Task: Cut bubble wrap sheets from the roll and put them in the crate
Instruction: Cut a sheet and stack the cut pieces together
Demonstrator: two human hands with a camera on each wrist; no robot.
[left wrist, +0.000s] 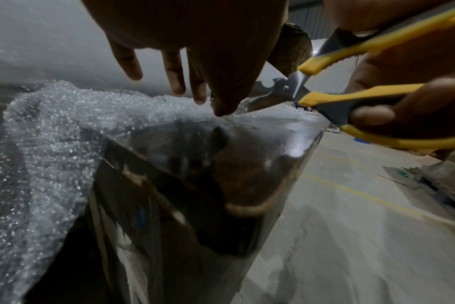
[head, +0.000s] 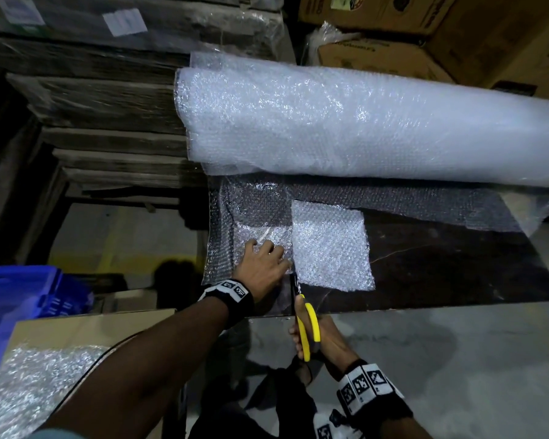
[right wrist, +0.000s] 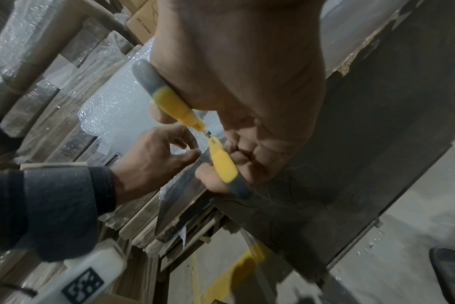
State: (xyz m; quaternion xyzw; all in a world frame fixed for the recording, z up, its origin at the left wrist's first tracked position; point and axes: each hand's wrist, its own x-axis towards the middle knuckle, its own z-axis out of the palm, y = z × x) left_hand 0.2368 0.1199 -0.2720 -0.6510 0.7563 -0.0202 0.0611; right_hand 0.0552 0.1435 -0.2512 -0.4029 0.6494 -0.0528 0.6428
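A blue crate [head: 29,293] sits far to the left of the dark table [head: 441,264], low on the floor. Just by it, a brown box [head: 86,327] has shiny bubble wrap [head: 38,375] lying in it.

On the table, the big roll [head: 362,122] lies along the back. A loose sheet [head: 251,217] comes off the roll and hangs over the table's left end. The left hand [head: 263,264] rests on that sheet near the table's front edge. Its fingers are spread out flat and press the sheet down.

Just right of that hand, the scissors [head: 305,321] poke in at the front edge of the table, with the blades partly apart. The right hand [head: 324,340] has its fingers curled round the yellow handles. A cut square [head: 330,245] lies on the table just right of the blades.

To cut well, I think the left hand should hold the sheet tight and flat. The thumb is very near the blades, so it should stay off the cutting line. Long, slow snips straight toward the roll would likely keep the edge neat.
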